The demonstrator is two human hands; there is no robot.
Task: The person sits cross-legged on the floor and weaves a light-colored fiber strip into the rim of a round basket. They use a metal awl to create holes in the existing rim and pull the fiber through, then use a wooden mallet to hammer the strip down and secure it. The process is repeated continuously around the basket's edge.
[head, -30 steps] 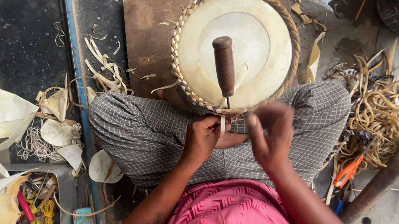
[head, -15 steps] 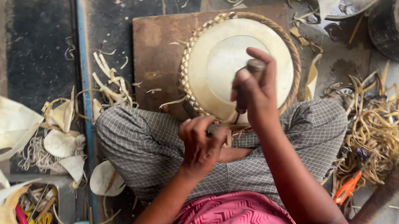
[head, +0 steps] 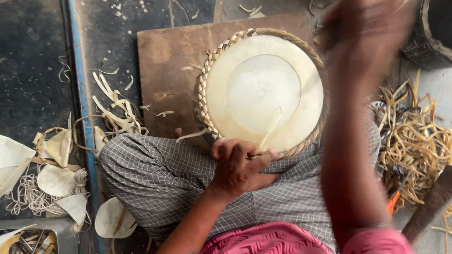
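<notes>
Drum (head: 264, 91): round, pale skin head, braided rim, on a brown board (head: 169, 75).
Left hand (head: 240, 165): clenched on drum's near rim, pinching a pale strip (head: 270, 129).
Right hand (head: 365, 29): raised beyond drum, blurred; grip cannot be told.

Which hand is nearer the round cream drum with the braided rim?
Left. The left hand grips the round cream drum at its near rim; the right hand, blurred, is raised beyond its far edge.

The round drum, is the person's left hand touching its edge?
Yes, the left hand grips the near rim of the round drum, right on its braided edge.
</notes>
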